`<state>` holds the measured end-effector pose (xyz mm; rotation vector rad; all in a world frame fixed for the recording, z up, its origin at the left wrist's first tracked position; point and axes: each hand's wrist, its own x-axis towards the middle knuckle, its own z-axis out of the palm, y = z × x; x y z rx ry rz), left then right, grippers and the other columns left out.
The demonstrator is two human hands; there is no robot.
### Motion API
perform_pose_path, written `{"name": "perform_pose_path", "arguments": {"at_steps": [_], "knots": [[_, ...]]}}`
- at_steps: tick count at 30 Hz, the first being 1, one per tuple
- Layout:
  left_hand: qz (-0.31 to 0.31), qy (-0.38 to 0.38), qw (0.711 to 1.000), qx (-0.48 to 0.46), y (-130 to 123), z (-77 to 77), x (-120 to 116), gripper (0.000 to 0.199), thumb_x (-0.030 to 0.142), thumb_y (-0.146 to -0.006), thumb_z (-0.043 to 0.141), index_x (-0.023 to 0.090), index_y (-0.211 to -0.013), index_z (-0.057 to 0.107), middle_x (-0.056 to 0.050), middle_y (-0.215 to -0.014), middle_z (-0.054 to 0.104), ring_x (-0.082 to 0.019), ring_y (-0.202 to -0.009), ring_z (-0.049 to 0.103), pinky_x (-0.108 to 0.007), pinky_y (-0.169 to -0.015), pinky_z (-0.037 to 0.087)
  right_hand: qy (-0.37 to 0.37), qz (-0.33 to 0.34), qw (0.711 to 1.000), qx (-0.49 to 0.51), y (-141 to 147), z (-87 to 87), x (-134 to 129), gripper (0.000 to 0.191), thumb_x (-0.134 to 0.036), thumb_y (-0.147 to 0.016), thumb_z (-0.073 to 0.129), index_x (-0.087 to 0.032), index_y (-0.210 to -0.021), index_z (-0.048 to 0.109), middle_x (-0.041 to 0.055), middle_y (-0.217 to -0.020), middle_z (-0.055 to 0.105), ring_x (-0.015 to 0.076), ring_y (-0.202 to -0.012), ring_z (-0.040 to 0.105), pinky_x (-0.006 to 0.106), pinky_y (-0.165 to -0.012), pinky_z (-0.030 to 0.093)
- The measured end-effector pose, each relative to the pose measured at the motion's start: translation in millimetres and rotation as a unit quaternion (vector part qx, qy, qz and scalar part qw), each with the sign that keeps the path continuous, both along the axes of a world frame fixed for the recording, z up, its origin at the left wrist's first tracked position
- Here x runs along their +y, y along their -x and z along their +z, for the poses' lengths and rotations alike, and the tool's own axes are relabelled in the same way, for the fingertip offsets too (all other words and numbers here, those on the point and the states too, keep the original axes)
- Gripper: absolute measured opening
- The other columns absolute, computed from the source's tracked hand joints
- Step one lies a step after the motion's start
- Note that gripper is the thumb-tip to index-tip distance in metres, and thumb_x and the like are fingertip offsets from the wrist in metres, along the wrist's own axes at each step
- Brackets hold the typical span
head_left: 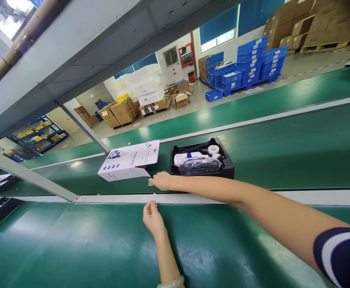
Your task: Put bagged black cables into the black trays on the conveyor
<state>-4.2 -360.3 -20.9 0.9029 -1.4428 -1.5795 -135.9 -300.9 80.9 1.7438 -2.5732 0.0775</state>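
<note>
Head view: a green conveyor belt [283, 152] is looked down on, with a white printed carton [129, 162] and a black tray [201, 161] lying side by side on it.
Right hand [162, 181]: stretched across the belt rail, its fingers curled together at the carton's near corner; a small pale scrap seems to be pinched at the fingertips, though this cannot be told for sure.
Left hand [152, 216]: held low over the near belt, empty, fingers loosely curled inward, touching nothing.
Carton: lying flat, flap open, just left of the tray and apart from it.
Step, judged: the carton is best gripped at its firm corner, not the loose flap, and kept level.
Tray contents: a bagged black cable [199, 165], a white part with blue marking [189, 157], and a small white round piece [213, 149] are seated in the moulded recesses.
Background: blue crates [247, 68] and cardboard boxes [121, 110] are stacked well beyond.
</note>
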Motion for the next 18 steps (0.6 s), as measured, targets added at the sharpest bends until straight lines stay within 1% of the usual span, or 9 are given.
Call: {"name": "perform_pose_path", "arguments": {"at_steps": [3, 5, 7, 8, 10, 12, 13, 16, 18], "knots": [[-0.001, -0.009, 1.000, 0.005, 0, -1.4, -1, 0.016, 0.026, -0.080, 0.059, 0.012, -0.088, 0.062, -0.010, -0.088, 0.066, -0.024, -0.084, 0.061, -0.040, -0.084, 0.047, 0.055, -0.025, 0.998, 0.022, 6, 23.6, 49, 0.030, -0.016, -0.091, 0.044, -0.017, -0.120, 0.050, 0.0085, -0.104, 0.066, 0.0229, -0.089, 0.064, 0.029, -0.067, 0.047], [-0.004, -0.012, 1.000, 0.006, 0, -0.8, -1, 0.015, 0.024, -0.079, 0.059, 0.013, -0.088, 0.062, -0.010, -0.088, 0.066, -0.025, -0.085, 0.061, -0.041, -0.086, 0.047, 0.072, -0.064, 0.995, 0.040, 16, 40.4, 82, 0.031, -0.017, -0.094, 0.037, -0.015, -0.122, 0.048, 0.0109, -0.104, 0.066, 0.0237, -0.088, 0.064, 0.030, -0.067, 0.045], [-0.003, -0.017, 1.000, 0.003, -1, 0.9, -1, 0.014, 0.023, -0.079, 0.060, 0.013, -0.087, 0.062, -0.009, -0.088, 0.066, -0.025, -0.086, 0.061, -0.043, -0.089, 0.046, 0.052, -0.100, 0.992, 0.050, 27, 50.0, 111, 0.028, -0.022, -0.094, 0.039, -0.011, -0.114, 0.056, 0.0139, -0.094, 0.067, 0.0267, -0.081, 0.064, 0.032, -0.063, 0.044], [-0.002, -0.020, 1.000, 0.000, -1, 1.8, 0, 0.013, 0.023, -0.079, 0.061, 0.013, -0.087, 0.062, -0.009, -0.088, 0.066, -0.025, -0.087, 0.062, -0.043, -0.090, 0.046, 0.036, -0.111, 0.992, 0.054, 31, 50.8, 123, 0.026, -0.026, -0.093, 0.045, -0.010, -0.107, 0.060, 0.0153, -0.089, 0.067, 0.0285, -0.079, 0.064, 0.033, -0.063, 0.044], [-0.001, -0.026, 1.000, -0.006, 0, 3.2, 1, 0.013, 0.022, -0.078, 0.062, 0.013, -0.087, 0.063, -0.009, -0.089, 0.066, -0.026, -0.089, 0.062, -0.044, -0.093, 0.046, 0.012, -0.111, 0.991, 0.068, 37, 44.3, 141, 0.025, -0.028, -0.088, 0.056, -0.008, -0.101, 0.065, 0.0182, -0.093, 0.066, 0.0319, -0.087, 0.062, 0.035, -0.069, 0.045], [-0.002, -0.029, 1.000, -0.010, 1, 3.3, 1, 0.012, 0.022, -0.078, 0.063, 0.013, -0.086, 0.064, -0.008, -0.088, 0.066, -0.026, -0.091, 0.062, -0.045, -0.095, 0.046, 0.004, -0.089, 0.992, 0.085, 39, 30.6, 151, 0.024, -0.025, -0.087, 0.058, -0.009, -0.104, 0.066, 0.0179, -0.103, 0.065, 0.0329, -0.100, 0.057, 0.038, -0.079, 0.043], [-0.003, -0.029, 1.000, -0.012, 1, 2.9, 1, 0.012, 0.022, -0.079, 0.064, 0.013, -0.086, 0.064, -0.008, -0.088, 0.066, -0.027, -0.092, 0.062, -0.044, -0.095, 0.046, -0.001, -0.076, 0.993, 0.089, 40, 23.0, 154, 0.022, -0.023, -0.088, 0.057, -0.011, -0.103, 0.067, 0.0164, -0.104, 0.065, 0.0324, -0.102, 0.056, 0.039, -0.081, 0.042], [0.002, -0.025, 1.000, -0.015, -2, 3.2, -5, 0.006, 0.019, -0.080, 0.064, 0.015, -0.084, 0.064, -0.006, -0.085, 0.067, -0.027, -0.091, 0.064, -0.042, -0.094, 0.048, -0.028, -0.040, 0.995, 0.082, 40, 7.6, 158, 0.018, -0.022, -0.089, 0.056, -0.013, -0.086, 0.072, 0.0124, -0.091, 0.068, 0.0309, -0.095, 0.058, 0.040, -0.083, 0.041], [0.013, -0.020, 0.999, -0.022, -6, 7.8, -6, 0.002, 0.013, -0.079, 0.062, 0.014, -0.080, 0.064, -0.004, -0.080, 0.067, -0.026, -0.086, 0.065, -0.043, -0.092, 0.050, -0.027, -0.022, 0.996, 0.081, 38, 9.5, 166, 0.019, -0.025, -0.089, 0.058, -0.013, -0.088, 0.072, 0.0118, -0.096, 0.068, 0.0306, -0.097, 0.057, 0.042, -0.088, 0.039]]}}
